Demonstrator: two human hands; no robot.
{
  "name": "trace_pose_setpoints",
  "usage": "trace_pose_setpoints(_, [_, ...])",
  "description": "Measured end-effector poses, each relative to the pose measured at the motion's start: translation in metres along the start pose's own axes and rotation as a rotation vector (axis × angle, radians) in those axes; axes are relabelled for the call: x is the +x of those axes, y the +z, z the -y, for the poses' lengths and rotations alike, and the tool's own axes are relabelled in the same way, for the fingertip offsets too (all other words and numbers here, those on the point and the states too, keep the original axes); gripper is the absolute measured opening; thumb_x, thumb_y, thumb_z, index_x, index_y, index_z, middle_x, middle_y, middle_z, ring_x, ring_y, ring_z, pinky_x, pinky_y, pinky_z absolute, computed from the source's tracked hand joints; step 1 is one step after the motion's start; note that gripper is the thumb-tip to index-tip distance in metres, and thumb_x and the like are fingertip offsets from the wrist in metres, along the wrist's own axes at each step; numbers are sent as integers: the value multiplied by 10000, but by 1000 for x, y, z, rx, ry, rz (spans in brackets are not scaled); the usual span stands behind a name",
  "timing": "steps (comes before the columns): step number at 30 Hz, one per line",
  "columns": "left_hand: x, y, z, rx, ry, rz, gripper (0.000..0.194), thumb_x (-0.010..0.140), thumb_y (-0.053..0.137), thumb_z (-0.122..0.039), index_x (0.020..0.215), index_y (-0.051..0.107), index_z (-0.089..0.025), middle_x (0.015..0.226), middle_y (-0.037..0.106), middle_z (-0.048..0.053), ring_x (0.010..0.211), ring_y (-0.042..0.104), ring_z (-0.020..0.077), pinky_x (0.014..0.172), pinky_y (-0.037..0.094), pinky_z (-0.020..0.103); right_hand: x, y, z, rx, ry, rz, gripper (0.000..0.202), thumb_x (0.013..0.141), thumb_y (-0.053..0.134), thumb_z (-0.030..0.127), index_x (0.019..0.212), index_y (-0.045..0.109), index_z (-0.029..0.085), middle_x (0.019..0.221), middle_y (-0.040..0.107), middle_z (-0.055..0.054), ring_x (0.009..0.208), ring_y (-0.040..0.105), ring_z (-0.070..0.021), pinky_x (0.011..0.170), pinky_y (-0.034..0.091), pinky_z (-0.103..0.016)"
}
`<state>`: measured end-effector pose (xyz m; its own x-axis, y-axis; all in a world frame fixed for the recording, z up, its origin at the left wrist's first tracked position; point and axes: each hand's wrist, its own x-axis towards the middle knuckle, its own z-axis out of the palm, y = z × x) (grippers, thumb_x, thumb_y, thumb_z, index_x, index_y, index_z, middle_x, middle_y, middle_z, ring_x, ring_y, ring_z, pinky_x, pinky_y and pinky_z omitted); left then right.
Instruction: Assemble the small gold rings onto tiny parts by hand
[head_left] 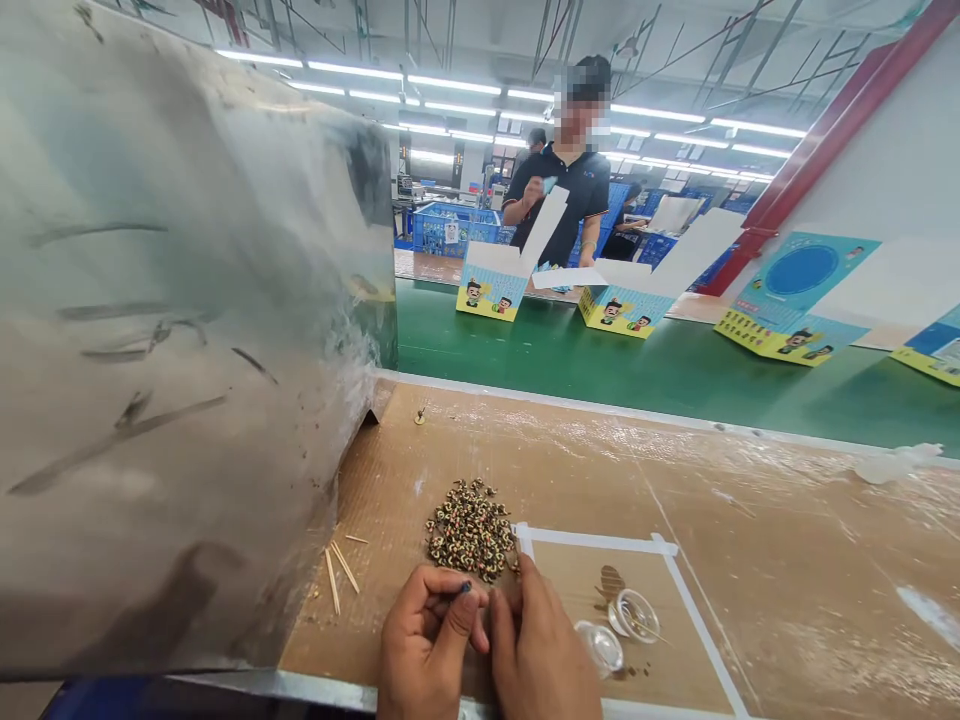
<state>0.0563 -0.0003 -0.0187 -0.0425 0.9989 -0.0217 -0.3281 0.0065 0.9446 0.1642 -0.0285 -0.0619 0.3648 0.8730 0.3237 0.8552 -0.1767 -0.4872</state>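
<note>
Low in the head view, my left hand [429, 640] is closed in a pinch. A tiny dark bluish piece [466, 587] shows at its thumb and fingertip, too small to name. Close beside it, my right hand [546, 645] has its thumb and index finger stretched forward and slightly apart. Its index fingertip reaches the near right edge of a pile of small dark pieces with yellow and red marks [470, 530]. Whether that finger touches a piece cannot be made out.
Wooden sticks [336, 575] lie left of my hands, beside a large metal housing [187, 350]. Two clear cups [636, 615] stand inside a taped rectangle [600, 541] at right. Beyond, printed boxes [626, 310] stand on a green belt [525, 360]; a person [559, 200] works behind it.
</note>
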Motion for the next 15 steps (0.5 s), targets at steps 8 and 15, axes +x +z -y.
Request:
trace_pose_setpoints(8, [-1,-1,2,-46,-58,28,448,785,897,-546,820,659,-168,716,760,0,499,632,93,553,529,197,-3,2,-6,119,13,55,367,1074,405,412,764,530,260,703,666,-40,598,676,-274,558,361,-336])
trace_pose_setpoints(15, [0,-4,4,-37,-118,112,405,820,875,-511,843,659,-168,775,759,29,521,615,107,545,504,208,-23,-2,2,444,121,29,376,1057,409,548,820,465,261,550,519,60,411,480,-148,440,300,-246])
